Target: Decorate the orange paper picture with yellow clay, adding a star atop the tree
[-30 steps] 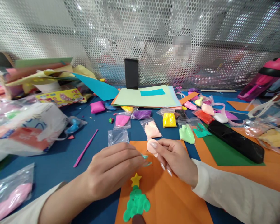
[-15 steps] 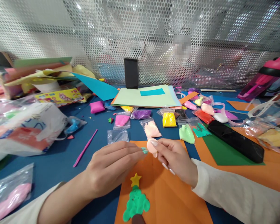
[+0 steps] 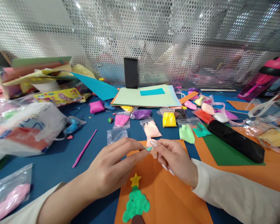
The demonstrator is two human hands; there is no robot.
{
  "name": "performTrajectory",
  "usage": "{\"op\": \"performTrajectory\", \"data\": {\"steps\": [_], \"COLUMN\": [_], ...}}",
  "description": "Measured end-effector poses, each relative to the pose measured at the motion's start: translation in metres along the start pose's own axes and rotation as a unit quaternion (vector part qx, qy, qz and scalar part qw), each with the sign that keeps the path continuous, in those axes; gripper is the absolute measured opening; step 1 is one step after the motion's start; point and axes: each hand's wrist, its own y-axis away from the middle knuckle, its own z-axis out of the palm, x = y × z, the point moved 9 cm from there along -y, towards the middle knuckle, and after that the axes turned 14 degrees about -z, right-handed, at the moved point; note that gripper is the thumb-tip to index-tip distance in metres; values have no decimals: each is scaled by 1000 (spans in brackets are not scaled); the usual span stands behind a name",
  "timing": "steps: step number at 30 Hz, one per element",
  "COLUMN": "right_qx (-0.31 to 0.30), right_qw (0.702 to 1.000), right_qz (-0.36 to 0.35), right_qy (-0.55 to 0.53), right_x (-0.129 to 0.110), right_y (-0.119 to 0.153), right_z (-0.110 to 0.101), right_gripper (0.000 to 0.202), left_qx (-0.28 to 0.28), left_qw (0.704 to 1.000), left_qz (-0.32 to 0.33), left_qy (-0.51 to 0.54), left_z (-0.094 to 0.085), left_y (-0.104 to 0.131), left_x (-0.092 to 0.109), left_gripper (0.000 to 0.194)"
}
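A small, flat, rounded piece of peach clay (image 3: 150, 143) is up in the air over the orange sheet (image 3: 175, 193). My right hand (image 3: 177, 158) pinches it, the thumb pressed on its front. From the other side, my left hand (image 3: 114, 161) meets the piece with its fingertips drawn together; its thumb is hidden. Teal colour shows at those fingertips, and I cannot tell whether it is nail or clay. Below, a green clay tree (image 3: 136, 203) with a yellow star (image 3: 135, 180) and a brown trunk (image 3: 138, 219) lies on the orange sheet.
Bags of clay, among them peach (image 3: 151, 128), yellow (image 3: 169, 119) and light green (image 3: 187, 133), lie beyond my hands. A purple modelling tool (image 3: 84, 148) is at left, a black case-like object (image 3: 236, 141) at right. A phone (image 3: 131, 73) stands against the perforated metal screen (image 3: 154, 28).
My left fingertips have moved slightly right, from beside the peach clay piece onto its lower edge. My right hand keeps its pinch and has barely moved.
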Motion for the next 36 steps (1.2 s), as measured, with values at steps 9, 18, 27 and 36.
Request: {"op": "performTrajectory", "data": {"steps": [9,18,27,36], "right_qx": [-6,-16,-20,-39], "right_qw": [1000,999,999,998], "right_qz": [-1,25,19,-3], "right_qy": [14,24,21,51], "right_x": [1,5,3,1], "right_y": [2,3,3,2], "right_z": [0,1,2,4], "right_gripper": [42,40,41,43], "left_qx": [27,8,4,10], "left_qw": [1000,1000,1000,1000], "left_qz": [6,0,-13,12], "left_qy": [3,3,16,0], "left_z": [-12,-9,-4,3], "left_y": [-2,-4,-3,1], "left_x": [3,1,-2,1], "left_gripper": [16,17,10,9]}}
